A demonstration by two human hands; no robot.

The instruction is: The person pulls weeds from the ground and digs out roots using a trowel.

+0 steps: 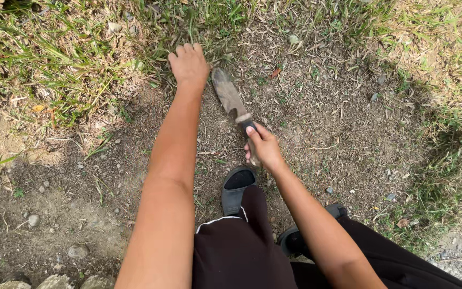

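Observation:
My right hand [263,146] grips the dark handle of a garden trowel [229,96]. Its dirty metal blade points up and away, tip resting on bare soil. My left hand [189,65] reaches forward just left of the blade, fingers curled down into the grass at the edge of the dirt patch. Whether it holds any grass is hidden under the palm. My knees in dark trousers [241,246] and a black slipper [237,187] are below the hands.
A patch of dry bare soil [322,123] with scattered straw and small stones [34,220] lies around the trowel. Green and dry grass [44,53] borders it at the top, left and right. Gravel [461,257] shows at the lower right.

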